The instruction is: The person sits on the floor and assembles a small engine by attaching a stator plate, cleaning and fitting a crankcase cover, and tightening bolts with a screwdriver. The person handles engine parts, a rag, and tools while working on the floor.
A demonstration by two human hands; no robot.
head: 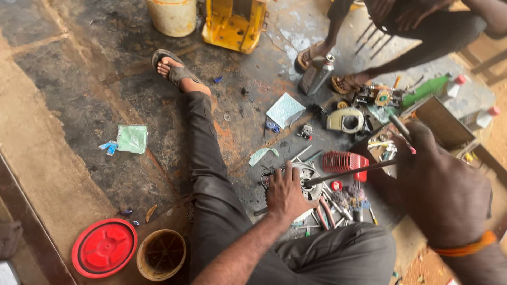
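Both hands engaged: your left hand [285, 195] presses flat on the round metal flywheel [309, 182] on the floor [79, 105]; your right hand [441, 184] grips a long rod [348, 172] against it. Risk: rod slips off the rim, striking your left fingers [290, 171].

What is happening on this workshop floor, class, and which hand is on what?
A person sits on the stained concrete floor. Their left hand presses on a round grey metal engine part, while the right hand grips a long dark metal rod whose tip reaches that part. Small tools lie scattered around, and a red plastic finned cover sits just beyond.
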